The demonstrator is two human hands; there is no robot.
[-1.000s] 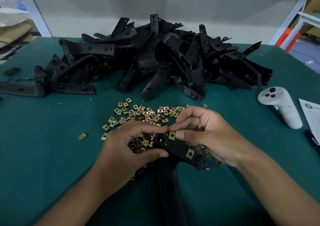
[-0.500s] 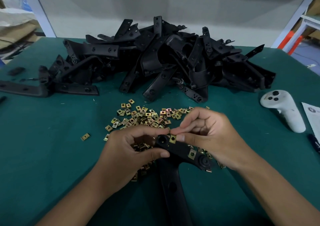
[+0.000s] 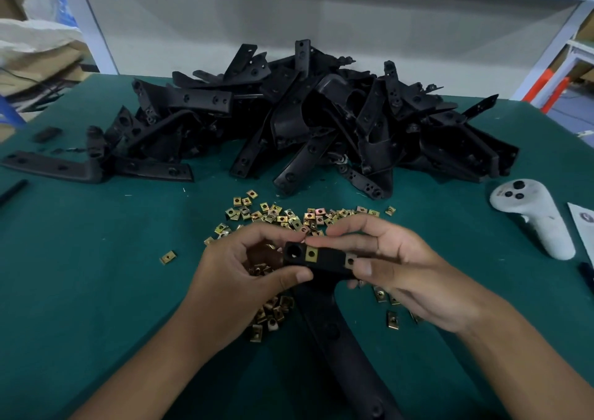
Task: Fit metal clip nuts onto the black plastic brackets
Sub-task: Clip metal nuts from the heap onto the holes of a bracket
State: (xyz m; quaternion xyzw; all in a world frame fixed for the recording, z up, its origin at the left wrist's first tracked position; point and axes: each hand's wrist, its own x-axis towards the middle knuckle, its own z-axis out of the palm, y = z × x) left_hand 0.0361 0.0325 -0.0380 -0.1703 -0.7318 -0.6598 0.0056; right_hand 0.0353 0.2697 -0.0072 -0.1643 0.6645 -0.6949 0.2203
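Clip nuts (image 3: pixel 283 218) of brass-coloured metal are scattered in a loose heap on the green table (image 3: pixel 80 291), just beyond and beneath both hands, with one stray nut (image 3: pixel 167 257) lying apart to the outside of the left hand. A black plastic bracket (image 3: pixel 321 268) is held between the two hands, its long arm running back toward the person. The left hand (image 3: pixel 239 278) is curled round the bracket's near end, thumb pressed against its lower edge and forefinger arched over the top. The right hand (image 3: pixel 405 268) is clamped on the other end, thumb and fingers pinching it. Two fitted nuts are seen on the bracket's upper bar: one (image 3: pixel 311 253) between the hands, another (image 3: pixel 350 260) at the right thumb. Farther beyond the hands, a large pile of brackets (image 3: pixel 305 120) is heaped. Well out to the right of the right hand, a white controller (image 3: pixel 533 217) lies.
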